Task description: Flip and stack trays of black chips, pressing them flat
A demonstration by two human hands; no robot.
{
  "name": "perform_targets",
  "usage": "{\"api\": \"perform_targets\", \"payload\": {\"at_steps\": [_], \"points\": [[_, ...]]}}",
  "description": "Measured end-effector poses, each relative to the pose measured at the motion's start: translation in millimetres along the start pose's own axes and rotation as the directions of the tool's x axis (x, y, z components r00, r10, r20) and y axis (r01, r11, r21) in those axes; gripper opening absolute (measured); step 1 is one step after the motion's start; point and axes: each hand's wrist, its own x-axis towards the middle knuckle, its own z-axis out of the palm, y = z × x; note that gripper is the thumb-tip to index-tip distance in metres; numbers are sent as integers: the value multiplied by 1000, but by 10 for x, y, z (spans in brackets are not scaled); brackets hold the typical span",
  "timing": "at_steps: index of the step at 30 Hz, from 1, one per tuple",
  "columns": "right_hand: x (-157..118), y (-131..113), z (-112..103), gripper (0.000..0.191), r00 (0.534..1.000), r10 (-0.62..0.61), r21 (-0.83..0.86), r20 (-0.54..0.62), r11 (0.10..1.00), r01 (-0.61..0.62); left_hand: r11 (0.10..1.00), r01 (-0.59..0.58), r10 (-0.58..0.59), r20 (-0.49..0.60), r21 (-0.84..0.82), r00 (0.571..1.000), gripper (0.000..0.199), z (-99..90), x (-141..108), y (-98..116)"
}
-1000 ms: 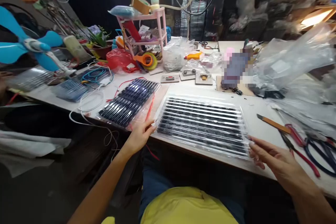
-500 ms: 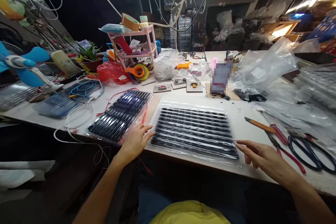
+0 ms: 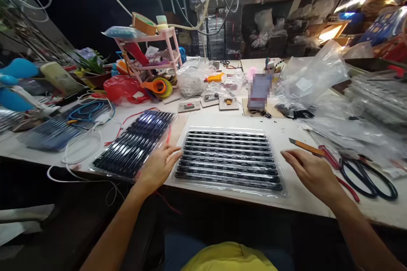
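Note:
A clear plastic tray (image 3: 284,189) lies flat at the front of the table, holding several long black strips (image 3: 227,156) in rows. At its left edge is my left hand (image 3: 159,167), thumb and fingers stretched out and apart; whether the fingertips touch the rim I cannot tell. My right hand (image 3: 313,173) hovers just off the tray's right side, fingers loosely extended with nothing in them. To the left, a second tray (image 3: 135,144) of glossy black strips lies at an angle, its right edge partly behind my left hand.
A utility knife (image 3: 307,147), a red-handled screwdriver (image 3: 329,156) and big black scissors (image 3: 365,178) lie at right. Plastic bags (image 3: 313,72) pile up behind them. Further back stand a pink shelf (image 3: 148,51) and a blurred-out panel (image 3: 259,91). White cable (image 3: 84,146) coils at left.
My right hand has come away from the tray's right edge, up and outward. My left hand stays by the left edge. The whole view has shifted slightly, with most things now further left.

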Motion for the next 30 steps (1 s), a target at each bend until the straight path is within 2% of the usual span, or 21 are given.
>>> {"api": "perform_targets", "payload": {"at_steps": [1, 2, 4, 7, 10, 14, 18, 20, 24, 28, 30], "points": [[48, -68, 70, 70, 994, -91, -42, -54, 995, 89, 999, -38, 38, -10, 28, 999, 50, 59, 66, 47], [91, -141, 155, 71, 978, -202, -90, -46, 976, 197, 995, -74, 74, 1, 66, 997, 52, 136, 128, 92], [148, -278, 342, 72, 926, -370, -199, 77, 904, 378, 979, -123, 110, 90, 160, 990, 59, 323, 226, 160], [178, -400, 544, 71, 865, -423, -267, 270, 830, 489, 948, -143, 77, 231, 285, 970, 66, 571, 285, 172], [210, -431, 582, 74, 849, -404, -237, 340, 837, 493, 928, -147, 57, 260, 341, 964, 67, 672, 280, 128], [297, -446, 591, 72, 884, -396, -246, 250, 857, 454, 924, -147, 58, 250, 352, 966, 67, 673, 260, 117], [343, -436, 657, 63, 873, -431, -244, 230, 842, 480, 938, -147, 95, 176, 313, 980, 64, 665, 249, 129], [335, -390, 665, 57, 873, -451, -236, 187, 842, 486, 950, -143, 95, 180, 278, 979, 63, 645, 251, 103], [230, -183, 640, 51, 870, -473, -223, 138, 841, 493, 988, -126, 101, 242, 91, 965, 62, 595, 219, 9], [41, 128, 594, 53, 902, -428, -236, -62, 884, 403, 999, -40, 40, 100, -2, 994, 54, 605, 77, -48], [-65, 318, 549, 53, 886, -457, -170, -71, 881, 441, 1000, -22, 23, 57, -17, 998, 51, 589, -30, -66]]}}
